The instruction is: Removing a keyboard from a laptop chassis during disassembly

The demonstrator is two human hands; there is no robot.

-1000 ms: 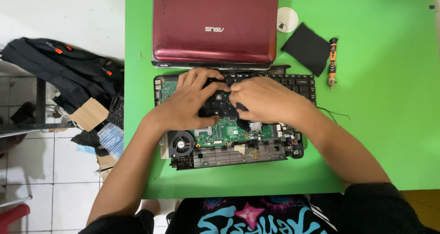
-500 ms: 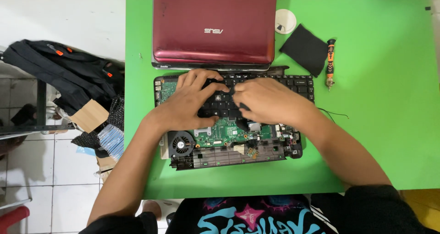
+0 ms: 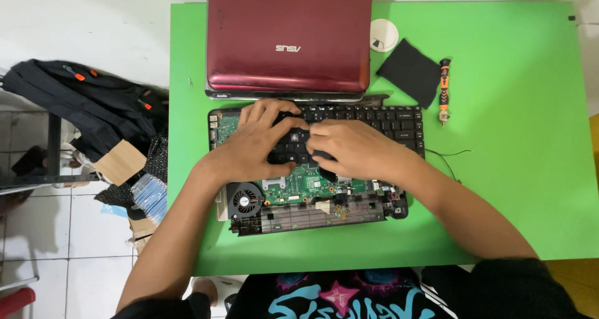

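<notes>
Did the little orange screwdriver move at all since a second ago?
No. The screwdriver lies in the same spot beside the black cloth, right of the red laptop. Only the camera view shifted slightly.

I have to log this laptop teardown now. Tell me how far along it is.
Done: the lower case is open, with the green board and fan exposed below the keyboard. In hand: the left hand and right hand both press on the keyboard, which lies over the board's upper half. Left: the red lid is closed and untouched; the screwdriver lies aside.
</notes>
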